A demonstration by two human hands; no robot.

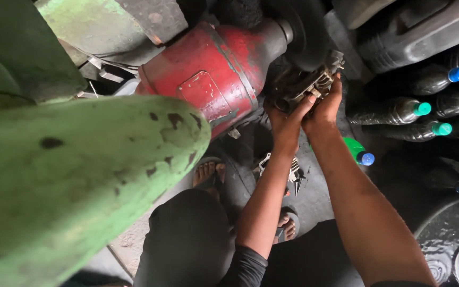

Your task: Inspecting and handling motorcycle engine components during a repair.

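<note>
A big green machine housing [81, 175] with chipped paint fills my left side, and next to it sits the red motor body [213, 74] of the grinder. My left hand [285, 114] is clenched around the underside of a grimy metal part [306, 85], pressing it up against the dark wheel [306, 32] at the motor's end (grease hides most of its shape). My right hand [328, 103] grips the same part from the other side, thumb on top. Below, more metal parts [280, 170] lie on the floor between my sandalled feet. Further right, dark bottles [399, 111] with blue and green caps lie stacked.
</note>
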